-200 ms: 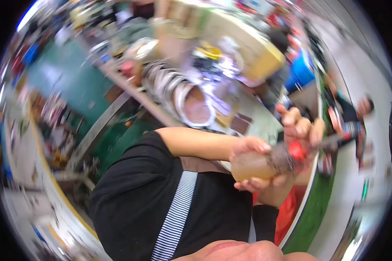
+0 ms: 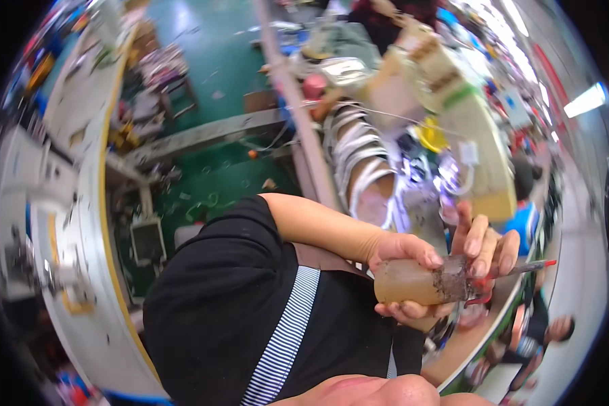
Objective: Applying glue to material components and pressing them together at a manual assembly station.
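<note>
My left hand (image 2: 402, 254) wraps round the cloudy, yellowish body of a squeeze bottle (image 2: 413, 283), thumb on top and fingers curled beneath. Dark, crusted stains cover the bottle's neck end. A long thin nozzle (image 2: 524, 267) with a red tip points right, and a red piece (image 2: 479, 299) shows below the neck. My right hand (image 2: 484, 247) closes round the neck and nozzle base with bent fingers. Its palm and wrist are mostly hidden behind the bottle. The bottle lies nearly level in front of my chest.
Beyond my hands, a table holds a row of white coiled bands (image 2: 362, 162), a yellow object (image 2: 432, 135) and a large cream box (image 2: 477, 149). At the left stands a long workbench (image 2: 101, 223) with a sewing machine (image 2: 51, 267). Another person (image 2: 538, 325) is at the far right.
The whole view has turned, so the table and coiled bands now appear farther right and more of the left workbench shows. Both hands keep hold of the bottle, which appears slightly lower and farther right.
</note>
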The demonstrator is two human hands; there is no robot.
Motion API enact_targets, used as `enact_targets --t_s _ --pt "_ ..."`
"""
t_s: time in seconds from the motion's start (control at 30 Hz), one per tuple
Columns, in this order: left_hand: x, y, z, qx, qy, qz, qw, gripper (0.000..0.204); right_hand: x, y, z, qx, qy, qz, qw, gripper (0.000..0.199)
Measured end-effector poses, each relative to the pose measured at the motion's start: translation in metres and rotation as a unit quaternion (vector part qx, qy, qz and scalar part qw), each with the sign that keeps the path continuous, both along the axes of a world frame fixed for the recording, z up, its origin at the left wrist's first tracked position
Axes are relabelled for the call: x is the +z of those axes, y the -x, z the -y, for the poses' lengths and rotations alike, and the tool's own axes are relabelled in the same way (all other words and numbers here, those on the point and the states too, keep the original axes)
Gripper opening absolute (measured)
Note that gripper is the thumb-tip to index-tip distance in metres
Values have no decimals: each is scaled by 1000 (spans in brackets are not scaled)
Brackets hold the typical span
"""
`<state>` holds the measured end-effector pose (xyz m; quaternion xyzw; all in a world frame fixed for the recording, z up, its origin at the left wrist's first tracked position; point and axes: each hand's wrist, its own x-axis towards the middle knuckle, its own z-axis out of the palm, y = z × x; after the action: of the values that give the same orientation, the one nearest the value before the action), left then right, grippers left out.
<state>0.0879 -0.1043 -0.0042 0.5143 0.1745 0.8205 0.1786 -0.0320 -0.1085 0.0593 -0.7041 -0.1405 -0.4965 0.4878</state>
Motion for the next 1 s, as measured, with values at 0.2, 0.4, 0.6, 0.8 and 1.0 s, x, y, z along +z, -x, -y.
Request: enact_targets --t_s 0.2,0.4,0.6,0.8,1.0 --pt "-15 -111 63 272 -53 64 959 57 -27 -95 102 120 -119 -39 985 13" --pt "-13 -242 134 560 -15 185 807 58 -9 -227 215 160 -39 -87 982 18" --pt "-6 -383 225 813 95 238 523 41 16 -339 319 113 -24 -240 964 27" --pt "17 -463 320 858 158 329 361 46 -4 -409 443 49 14 -173 984 27" --pt "7 -496 423 895 138 356 228 46 -8 -466 552 131 -65 -184 972 32"
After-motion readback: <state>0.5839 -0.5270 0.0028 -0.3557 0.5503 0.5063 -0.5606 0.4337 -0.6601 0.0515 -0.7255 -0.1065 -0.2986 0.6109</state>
